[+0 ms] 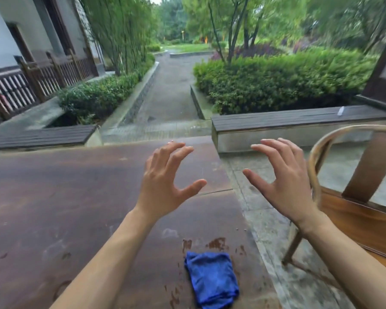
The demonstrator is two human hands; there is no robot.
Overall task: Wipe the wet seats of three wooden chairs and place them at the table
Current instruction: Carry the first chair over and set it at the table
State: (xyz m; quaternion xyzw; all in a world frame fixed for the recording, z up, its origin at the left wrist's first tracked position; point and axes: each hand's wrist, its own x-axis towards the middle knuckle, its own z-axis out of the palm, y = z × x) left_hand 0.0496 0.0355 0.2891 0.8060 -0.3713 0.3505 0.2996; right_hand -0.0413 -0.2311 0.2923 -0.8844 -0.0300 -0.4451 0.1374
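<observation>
Above the dark wooden worktop (54, 197), the left hand (163, 186) and right hand (285, 181) both hover with fingers spread and loosely bent, gripping nothing. The folded blue cloth (212, 278) lies on the worktop's near edge among wet patches, below and between the forearms. One wooden chair (354, 197) with a curved back rail stands just right of the worktop on the stone paving; the other two chairs are out of sight. The cloth may soak up the worktop's water and merely smear the seat. No containers are visible.
</observation>
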